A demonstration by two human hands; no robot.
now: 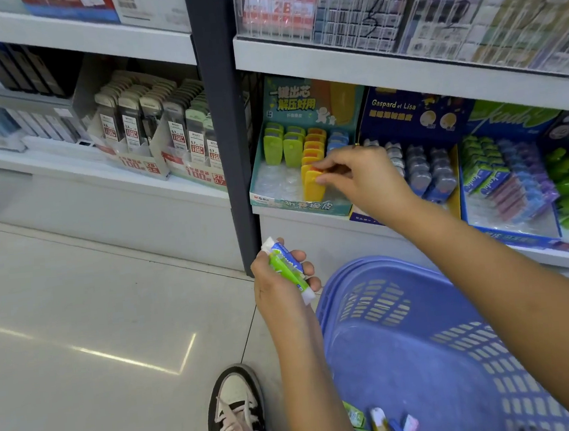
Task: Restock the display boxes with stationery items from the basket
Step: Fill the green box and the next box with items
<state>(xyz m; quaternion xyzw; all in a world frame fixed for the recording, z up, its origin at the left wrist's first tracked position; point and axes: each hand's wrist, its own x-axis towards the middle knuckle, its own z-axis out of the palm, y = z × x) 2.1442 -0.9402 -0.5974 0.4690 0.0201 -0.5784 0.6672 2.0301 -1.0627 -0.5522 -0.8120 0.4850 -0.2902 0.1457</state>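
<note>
A teal display box (301, 207) on the low shelf holds rows of green, orange and blue folding erasers. My right hand (358, 174) reaches into it and pinches an orange-yellow eraser (311, 185) at the front of the orange row. My left hand (281, 277) hovers lower, above the floor, gripping a couple of green-and-blue wrapped erasers (289, 270). The purple plastic basket (407, 335) stands on the floor under my right forearm, with a few small stationery items (380, 427) at its bottom.
To the right on the same shelf stand a dark blue box (420, 169) of round items and a box (506, 175) of green, blue and purple erasers. A dark upright post (232, 151) divides the shelves. My sneaker (235, 412) rests on the tiled floor.
</note>
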